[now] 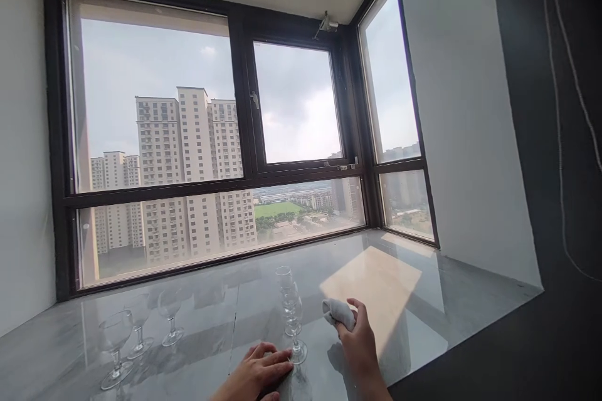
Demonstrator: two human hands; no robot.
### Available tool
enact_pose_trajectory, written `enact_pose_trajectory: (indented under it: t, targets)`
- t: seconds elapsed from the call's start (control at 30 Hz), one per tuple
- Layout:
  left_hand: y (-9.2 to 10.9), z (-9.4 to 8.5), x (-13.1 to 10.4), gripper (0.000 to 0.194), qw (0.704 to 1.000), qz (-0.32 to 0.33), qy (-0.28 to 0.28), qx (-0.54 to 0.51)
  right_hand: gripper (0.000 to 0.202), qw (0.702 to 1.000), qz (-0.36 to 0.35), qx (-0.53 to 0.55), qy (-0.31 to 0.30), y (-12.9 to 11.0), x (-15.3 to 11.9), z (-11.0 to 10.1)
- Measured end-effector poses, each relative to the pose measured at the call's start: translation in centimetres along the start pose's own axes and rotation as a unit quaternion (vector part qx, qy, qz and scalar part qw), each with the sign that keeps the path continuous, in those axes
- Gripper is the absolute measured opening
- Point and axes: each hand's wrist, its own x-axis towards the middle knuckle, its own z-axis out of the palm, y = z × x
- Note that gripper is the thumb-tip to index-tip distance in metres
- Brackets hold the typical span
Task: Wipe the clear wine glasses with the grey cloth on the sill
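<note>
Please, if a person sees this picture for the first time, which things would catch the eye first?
Probably the big dark-framed window comes first, across the upper middle, with a tall tower block showing through its left part. Next, at lower middle, the left hand lies at the foot of clear glassware, while the right hand, beside it, holds a white cloth. At lower left, three stemmed glasses stand on a shiny ledge.

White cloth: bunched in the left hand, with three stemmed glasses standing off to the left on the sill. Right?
One fix: the white cloth is in the right hand, not the left hand, as the head view shows. It is bunched, and the three stemmed glasses do stand off to the left on the sill.
</note>
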Motion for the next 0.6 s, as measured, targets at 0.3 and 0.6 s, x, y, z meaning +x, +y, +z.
enact_pose_trajectory:
  t: [0.3,0.6]
  targets:
    - [-3.8,-5.3,-1.4,0.025,0.952,-0.149,0.248,0.101,0.052,1.000,0.026,0.000,0.013,-0.3,0.3,-0.3]
    - [-8.8,-9.2,-4.7,0.052,0.684,-0.402,0.573,0.207,0.064,0.997,0.067,-0.028,-0.003,1.8,1.5,-0.7]
